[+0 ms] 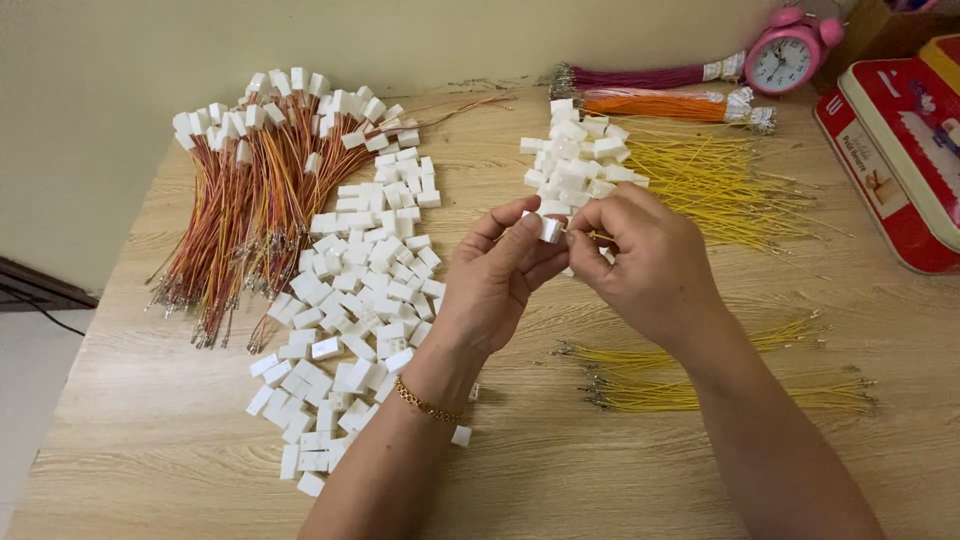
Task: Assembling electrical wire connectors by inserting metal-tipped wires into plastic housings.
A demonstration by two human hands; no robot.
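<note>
My left hand pinches a small white plastic connector between thumb and fingertips above the middle of the wooden table. My right hand meets it from the right, fingertips closed at the connector; a thin yellow wire seems to run from them, mostly hidden. A gold bracelet circles my left wrist. A spread of loose white connectors lies to the left of my hands. Another small heap of white connectors sits just behind them.
Finished connectors with orange and yellow wires fan out at the back left. Loose yellow wires lie at the back right, more yellow wire bunches at the near right. Tied purple and orange bundles, a pink alarm clock and red tins line the far right.
</note>
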